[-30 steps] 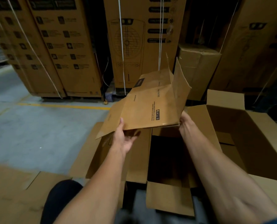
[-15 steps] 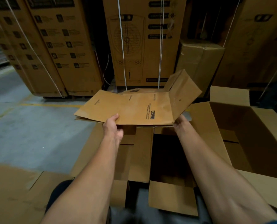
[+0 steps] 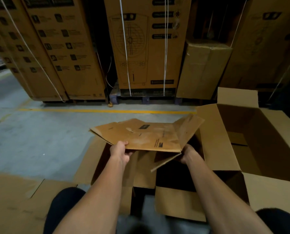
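Flattened carton (image 3: 146, 137) is held nearly level above an open box (image 3: 179, 201), near the centre of the scene. Left hand (image 3: 120, 152) grips its near left edge, fingers curled under the panel. Right hand (image 3: 187, 153) holds the near right corner, where one flap hangs down and another rises; its fingers are partly hidden. A larger open box (image 3: 225, 146) stands just to the right. Beyond a yellow floor line (image 3: 107, 110), strapped cartons (image 3: 140, 48) stand upright.

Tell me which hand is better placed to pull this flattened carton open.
Right, probably. The right hand grips the flattened carton at the corner where its layers part, one flap hanging below. The left hand pinches the near edge where the layers lie shut.
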A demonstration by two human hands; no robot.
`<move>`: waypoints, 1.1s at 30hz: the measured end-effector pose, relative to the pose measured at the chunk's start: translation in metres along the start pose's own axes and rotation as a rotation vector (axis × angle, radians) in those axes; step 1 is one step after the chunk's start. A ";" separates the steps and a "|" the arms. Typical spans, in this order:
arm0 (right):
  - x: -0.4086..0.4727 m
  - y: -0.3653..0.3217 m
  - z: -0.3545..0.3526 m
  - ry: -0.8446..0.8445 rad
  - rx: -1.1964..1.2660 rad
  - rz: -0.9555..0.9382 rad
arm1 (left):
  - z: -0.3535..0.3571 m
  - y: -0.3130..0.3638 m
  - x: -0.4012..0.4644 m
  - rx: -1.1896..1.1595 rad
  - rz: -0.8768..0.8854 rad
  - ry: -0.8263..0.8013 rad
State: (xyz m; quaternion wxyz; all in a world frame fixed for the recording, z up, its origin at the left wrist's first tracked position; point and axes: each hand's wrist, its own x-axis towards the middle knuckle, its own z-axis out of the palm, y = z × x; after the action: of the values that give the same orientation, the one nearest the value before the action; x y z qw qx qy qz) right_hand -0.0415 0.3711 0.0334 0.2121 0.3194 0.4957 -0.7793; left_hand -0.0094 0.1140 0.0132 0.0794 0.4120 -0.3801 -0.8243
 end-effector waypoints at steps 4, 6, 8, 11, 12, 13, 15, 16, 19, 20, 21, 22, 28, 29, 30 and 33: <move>0.010 0.013 -0.017 0.296 -0.249 -0.094 | -0.003 -0.011 0.007 -0.038 0.032 -0.016; 0.003 0.021 -0.020 0.401 -0.425 -0.127 | -0.001 -0.018 0.006 -0.061 0.046 -0.006; -0.014 0.029 -0.021 0.434 -0.506 -0.183 | 0.000 -0.024 0.002 -0.109 0.059 0.005; -0.053 0.037 -0.015 0.516 -0.580 -0.364 | 0.003 -0.028 -0.003 -0.180 0.072 0.007; -0.065 0.041 -0.010 0.505 -0.587 -0.422 | 0.004 -0.029 -0.004 -0.180 0.080 0.009; -0.073 0.046 -0.003 0.457 -0.545 -0.450 | 0.005 -0.031 -0.004 -0.179 0.087 0.011; -0.080 0.056 0.008 0.257 -0.365 -0.318 | 0.005 -0.034 -0.005 -0.177 0.096 0.011; -0.075 0.061 0.010 0.139 -0.220 -0.198 | 0.005 -0.036 -0.006 -0.180 0.101 0.009; -0.045 0.065 0.012 -0.065 0.229 -0.008 | 0.002 -0.034 -0.013 -0.195 0.101 -0.005; -0.036 0.062 0.013 -0.064 0.362 -0.013 | 0.001 -0.033 -0.014 -0.191 0.103 -0.006; -0.030 0.057 0.014 -0.042 0.471 -0.033 | -0.001 -0.031 -0.014 -0.189 0.106 -0.007; -0.027 0.050 0.016 -0.008 0.557 -0.070 | -0.003 -0.029 -0.013 -0.188 0.108 -0.008; -0.016 0.033 0.027 0.091 0.397 -0.332 | -0.017 -0.010 -0.003 -0.189 0.132 -0.018; -0.016 0.034 0.032 0.086 0.333 -0.370 | -0.018 -0.006 -0.002 -0.206 0.135 -0.018; -0.016 0.035 0.037 0.075 0.295 -0.404 | -0.021 -0.002 -0.001 -0.221 0.143 -0.018; -0.016 0.036 0.058 0.046 0.277 -0.440 | -0.027 0.019 -0.003 -0.271 0.179 -0.023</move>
State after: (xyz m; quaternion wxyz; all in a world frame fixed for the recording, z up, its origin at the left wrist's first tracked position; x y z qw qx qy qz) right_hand -0.0236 0.3031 0.0392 -0.0196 0.2473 0.4467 -0.8596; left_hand 0.0094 0.0870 0.0181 0.2031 0.3528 -0.3014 -0.8623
